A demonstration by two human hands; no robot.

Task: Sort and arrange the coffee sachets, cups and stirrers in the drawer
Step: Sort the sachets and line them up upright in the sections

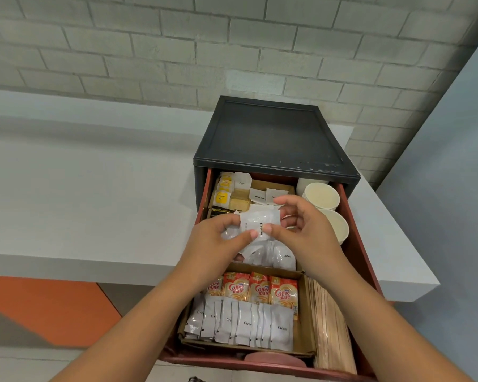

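Note:
A red drawer (355, 244) stands pulled out of a black cabinet (273, 139). Above its middle, my left hand (218, 238) and my right hand (301, 224) together pinch a small bunch of white cream sachets (260, 224). Under them lie more white sachets (276, 257), one marked Coffee. In the near cardboard compartment stand a row of white cream sachets (243, 323) and red Coffee-mate sachets (257, 289). Wooden stirrers (329, 326) lie along the right side. Paper cups (322, 195) lie at the back right. Yellow and white sachets (226, 188) fill the back left.
The cabinet sits on a grey counter (94, 202) against a white brick wall (177, 51). An orange and grey floor (39, 307) shows below the counter at the left. A round red handle (273, 359) sits on the drawer's front edge.

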